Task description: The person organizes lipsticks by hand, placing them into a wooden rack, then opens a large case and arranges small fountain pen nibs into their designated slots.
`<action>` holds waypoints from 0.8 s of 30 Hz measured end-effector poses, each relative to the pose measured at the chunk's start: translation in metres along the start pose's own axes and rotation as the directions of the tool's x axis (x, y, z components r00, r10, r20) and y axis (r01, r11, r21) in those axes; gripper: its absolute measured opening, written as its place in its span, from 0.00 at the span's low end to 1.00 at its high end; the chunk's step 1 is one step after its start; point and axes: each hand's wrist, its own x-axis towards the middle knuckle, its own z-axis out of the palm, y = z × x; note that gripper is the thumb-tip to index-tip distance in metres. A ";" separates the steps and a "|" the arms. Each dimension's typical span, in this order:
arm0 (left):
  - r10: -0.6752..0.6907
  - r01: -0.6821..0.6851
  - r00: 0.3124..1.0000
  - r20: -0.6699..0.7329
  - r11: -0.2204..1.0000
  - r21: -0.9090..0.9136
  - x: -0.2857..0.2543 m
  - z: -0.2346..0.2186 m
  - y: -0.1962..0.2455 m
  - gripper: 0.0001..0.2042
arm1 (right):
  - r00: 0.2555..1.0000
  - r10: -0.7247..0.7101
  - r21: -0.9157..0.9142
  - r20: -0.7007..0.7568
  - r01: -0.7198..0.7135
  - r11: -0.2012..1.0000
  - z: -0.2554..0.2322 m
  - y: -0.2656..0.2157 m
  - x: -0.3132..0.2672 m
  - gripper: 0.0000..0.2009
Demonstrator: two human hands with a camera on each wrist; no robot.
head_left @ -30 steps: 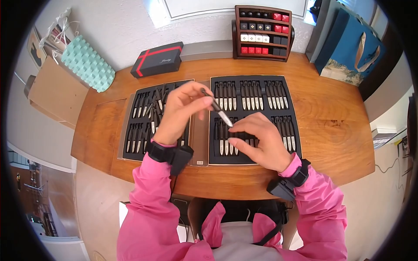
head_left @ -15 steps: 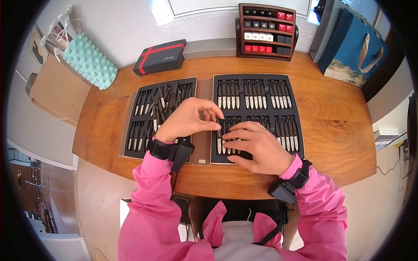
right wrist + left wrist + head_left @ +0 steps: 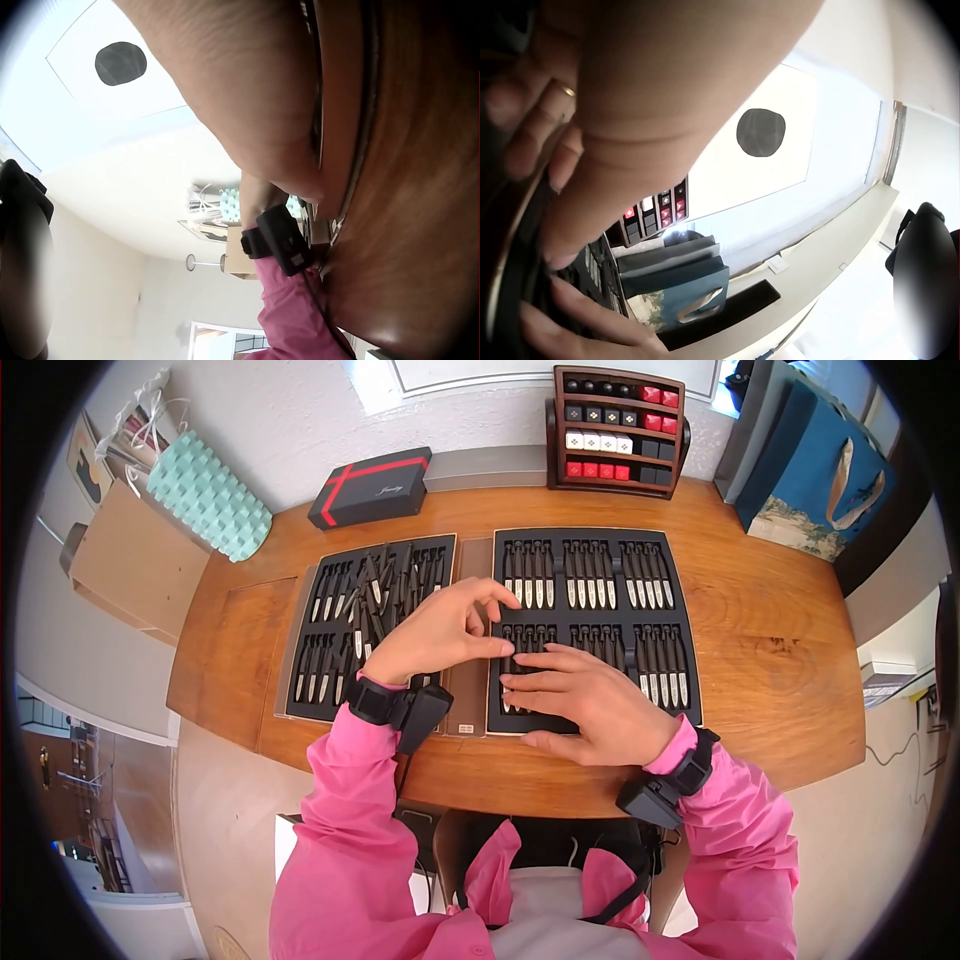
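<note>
My left hand (image 3: 435, 630) is over the near-left compartment of the right black tray (image 3: 585, 619), thumb and forefinger spread apart with nothing between them. Its thumb tip lies right at the tops of the dark pen-like sticks with silver tips (image 3: 545, 637) there. My right hand (image 3: 605, 705) lies over the same compartment, fingers stretched out across the sticks and hiding some of their tips. In the left wrist view, the right hand's fingers (image 3: 592, 315) appear below the left thumb. Several sticks stand side by side in each compartment of this tray.
A left tray (image 3: 330, 622) holds rows of similar sticks, with a loose heap (image 3: 375, 595) across them. Behind stand a black box with red ribbon (image 3: 370, 488), a wooden rack of small blocks (image 3: 617, 432) and a blue paper bag (image 3: 820, 475). A mint-green textured container (image 3: 210, 495) stands at left.
The left hand held a stick in the air, lowered it into the near-left compartment and let go; its fingers have spread. The right hand has moved slightly left and flattened over the sticks.
</note>
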 end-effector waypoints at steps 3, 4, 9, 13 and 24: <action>-0.027 0.026 0.999 -0.029 1.000 -0.010 0.000 0.000 0.000 0.22 | 1.000 -0.004 0.002 0.006 0.004 1.000 0.000 0.000 0.000 0.19; -0.039 0.039 0.999 -0.036 0.999 -0.010 0.000 0.000 0.002 0.21 | 1.000 0.000 0.005 0.009 -0.001 1.000 0.000 0.000 0.000 0.19; -0.035 0.036 0.998 -0.054 0.999 0.024 0.002 0.005 0.003 0.21 | 1.000 0.012 0.015 0.019 -0.012 1.000 0.001 0.001 -0.001 0.19; 0.021 -0.014 0.997 -0.074 0.996 0.088 0.003 0.006 0.003 0.20 | 1.000 0.014 0.035 0.024 -0.014 0.999 0.000 0.001 0.000 0.20; 0.018 -0.012 0.995 -0.100 0.998 0.059 0.004 0.007 -0.007 0.18 | 0.994 0.049 -0.052 -0.101 -0.054 0.997 -0.005 -0.001 0.000 0.19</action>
